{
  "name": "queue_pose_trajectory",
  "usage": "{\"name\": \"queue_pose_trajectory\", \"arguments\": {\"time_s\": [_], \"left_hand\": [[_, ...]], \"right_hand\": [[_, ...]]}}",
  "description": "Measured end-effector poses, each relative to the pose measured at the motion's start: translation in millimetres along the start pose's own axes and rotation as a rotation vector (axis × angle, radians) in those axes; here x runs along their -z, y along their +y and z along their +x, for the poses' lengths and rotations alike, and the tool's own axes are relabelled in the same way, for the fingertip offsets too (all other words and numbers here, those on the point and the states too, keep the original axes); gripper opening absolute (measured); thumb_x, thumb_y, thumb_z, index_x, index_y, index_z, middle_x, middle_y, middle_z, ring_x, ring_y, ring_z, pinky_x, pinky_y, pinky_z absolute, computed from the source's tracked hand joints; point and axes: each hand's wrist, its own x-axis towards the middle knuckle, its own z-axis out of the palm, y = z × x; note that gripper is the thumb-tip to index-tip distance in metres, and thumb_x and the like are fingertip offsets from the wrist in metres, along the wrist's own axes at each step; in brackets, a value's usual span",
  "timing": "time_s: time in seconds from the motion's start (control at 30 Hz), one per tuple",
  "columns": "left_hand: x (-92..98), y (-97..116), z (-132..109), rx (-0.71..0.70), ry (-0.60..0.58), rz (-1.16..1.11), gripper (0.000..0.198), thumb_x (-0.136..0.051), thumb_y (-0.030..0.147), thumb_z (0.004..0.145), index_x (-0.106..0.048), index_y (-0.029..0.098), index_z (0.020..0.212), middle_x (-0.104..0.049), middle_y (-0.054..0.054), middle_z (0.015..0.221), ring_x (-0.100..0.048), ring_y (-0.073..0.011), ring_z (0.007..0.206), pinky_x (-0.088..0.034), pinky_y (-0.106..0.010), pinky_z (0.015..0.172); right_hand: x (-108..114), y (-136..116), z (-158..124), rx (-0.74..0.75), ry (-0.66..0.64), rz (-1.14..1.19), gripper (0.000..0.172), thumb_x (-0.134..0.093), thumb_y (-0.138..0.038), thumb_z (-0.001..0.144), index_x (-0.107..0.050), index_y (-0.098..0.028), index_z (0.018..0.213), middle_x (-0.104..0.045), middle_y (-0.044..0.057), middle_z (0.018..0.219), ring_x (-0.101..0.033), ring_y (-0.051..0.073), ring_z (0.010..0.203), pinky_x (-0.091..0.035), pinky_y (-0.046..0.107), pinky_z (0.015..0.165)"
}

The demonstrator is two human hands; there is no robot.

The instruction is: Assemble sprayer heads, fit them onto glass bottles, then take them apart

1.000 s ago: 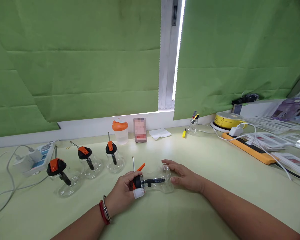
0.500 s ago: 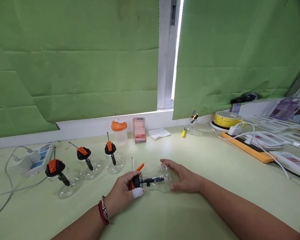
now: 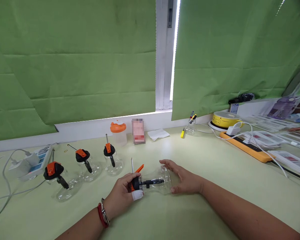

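A clear bottle (image 3: 153, 188) with a black-and-orange cap and a thin upright metal spout lies on its side on the table, a black rod visible inside it. My left hand (image 3: 125, 191), a white wrap on its thumb, closes around the cap end. At the other end my right hand (image 3: 186, 178) cups the base between thumb and fingers. Three similar bottles are to the left: one upright bottle (image 3: 114, 166) behind my left hand, a second bottle (image 3: 92, 173) beside it, and a third bottle (image 3: 69, 191) farthest left.
Along the back are an orange-lidded cup (image 3: 119, 135), a pink box (image 3: 138, 131), a paper tissue (image 3: 158, 134) and a small jar of screwdrivers (image 3: 190, 128). A white power strip (image 3: 37, 165) with cables lies left. To the right are an orange power strip (image 3: 247, 146) and white panels (image 3: 291, 161).
Both hands keep the same hold on the lying bottle. The view has shifted slightly. Another person's hand now shows at the far right edge.
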Motion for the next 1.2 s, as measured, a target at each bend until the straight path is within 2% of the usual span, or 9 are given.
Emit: {"name": "queue_pose_trajectory", "arguments": {"time_s": [0.13,0.27,0.37,0.47,0.6,0.83,0.93,1.07,1.2], "left_hand": [[-1.2,2,-1,0.004,0.001,0.013,0.05,-0.076,0.028,0.062,-0.062,0.018,0.109,-0.057,-0.008,0.1,-0.053,-0.0183,0.084,-0.047,-0.032,0.077],[-2.2,5,-1,-0.023,-0.008,0.033,0.05,-0.075,0.027,0.062,-0.061,0.018,0.109,-0.055,-0.008,0.097,-0.053,-0.018,0.082,-0.047,-0.032,0.076],[-2.1,6,0,-0.025,-0.008,0.015,0.048,-0.075,0.027,0.062,-0.062,0.018,0.107,-0.054,-0.007,0.096,-0.052,-0.018,0.083,-0.047,-0.032,0.077],[-1.6,6,0,0.009,-0.011,-0.007,0.051,-0.076,0.027,0.061,-0.061,0.018,0.109,-0.054,-0.007,0.1,-0.052,-0.0177,0.083,-0.047,-0.032,0.077],[-1.2,6,1,0.019,-0.006,-0.008,0.051,-0.075,0.027,0.061,-0.061,0.017,0.109,-0.054,-0.007,0.1,-0.051,-0.017,0.082,-0.047,-0.031,0.075],[-1.4,6,0,-0.041,-0.026,0.058,0.051,-0.074,0.027,0.063,-0.06,0.017,0.111,-0.053,-0.008,0.097,-0.052,-0.0184,0.083,-0.047,-0.033,0.075],[-1.3,5,-1,-0.031,-0.023,0.052,0.05,-0.074,0.027,0.063,-0.061,0.017,0.11,-0.054,-0.007,0.097,-0.053,-0.0182,0.082,-0.047,-0.033,0.076],[-0.9,4,0,-0.006,-0.014,0.018,0.051,-0.075,0.027,0.062,-0.06,0.018,0.11,-0.053,-0.008,0.102,-0.053,-0.0189,0.086,-0.046,-0.033,0.078],[-0.1,2,1,-0.011,-0.014,0.028,0.052,-0.075,0.028,0.062,-0.06,0.019,0.111,-0.053,-0.007,0.101,-0.053,-0.0188,0.085,-0.047,-0.033,0.077]], "right_hand": [[1,-2,0,-0.004,0.013,-0.009,0.079,-0.071,-0.046,0.066,-0.036,-0.021,0.132,-0.021,0.012,0.147,-0.023,0.029,0.133,-0.023,0.044,0.107],[-1,-5,3,-0.04,0.015,0.026,0.05,-0.054,-0.052,0.08,-0.054,-0.021,0.119,-0.024,0.011,0.146,-0.027,0.029,0.132,-0.026,0.044,0.106],[-2,-5,5,-0.039,0.017,0.035,0.045,-0.042,-0.052,0.087,-0.059,-0.021,0.113,-0.028,0.009,0.144,-0.026,0.026,0.133,-0.026,0.042,0.106],[-1,-2,3,-0.009,0.004,0.025,0.055,-0.048,-0.051,0.084,-0.044,-0.022,0.13,-0.026,0.01,0.145,-0.023,0.025,0.134,-0.022,0.043,0.108],[2,3,-1,0.014,-0.018,0.033,0.1,-0.074,-0.046,0.062,-0.017,-0.023,0.141,-0.024,0.013,0.145,-0.027,0.028,0.131,-0.026,0.045,0.106],[-1,-4,2,-0.009,-0.003,0.006,0.055,-0.054,-0.052,0.08,-0.049,-0.021,0.125,-0.025,0.01,0.146,-0.024,0.028,0.133,-0.024,0.043,0.107],[-2,-9,4,-0.019,-0.003,0.004,0.049,-0.04,-0.054,0.087,-0.058,-0.021,0.118,-0.028,0.008,0.145,-0.024,0.027,0.133,-0.024,0.042,0.108],[0,-6,3,-0.012,-0.015,0.009,0.054,-0.041,-0.054,0.086,-0.046,-0.022,0.13,-0.027,0.008,0.146,-0.022,0.026,0.134,-0.021,0.043,0.109],[2,3,0,0.013,-0.021,0.02,0.096,-0.071,-0.048,0.065,-0.018,-0.023,0.141,-0.027,0.013,0.144,-0.028,0.027,0.131,-0.027,0.045,0.106]]}}
